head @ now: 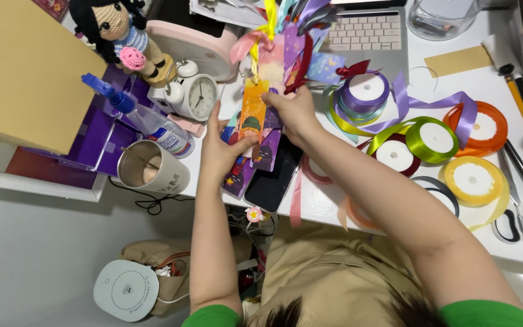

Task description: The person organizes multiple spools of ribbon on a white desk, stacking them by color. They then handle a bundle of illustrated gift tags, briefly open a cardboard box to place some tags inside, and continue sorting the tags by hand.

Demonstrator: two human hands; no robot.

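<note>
Spreading white across the scene: surface (394, 209), carrying ribbon spools (437, 138) at right. Reaching in from near: left hand (220, 151), fingers grasping the orange bookmark (253, 112) at its near end; right hand (295, 109), fingers pinching its far right edge. Lying left of centre, long axis running near to far, ribboned end pointing far.

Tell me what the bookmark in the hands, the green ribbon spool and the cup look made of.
Orange bookmark: printed card, flat, stiff, apparently glossy. The left hand and right hand pinch it.
Green ribbon spool: satin-like fabric with bright sheen, around a white core.
Cup: likely metal inside, shiny grey; pale matte coating outside.
</note>
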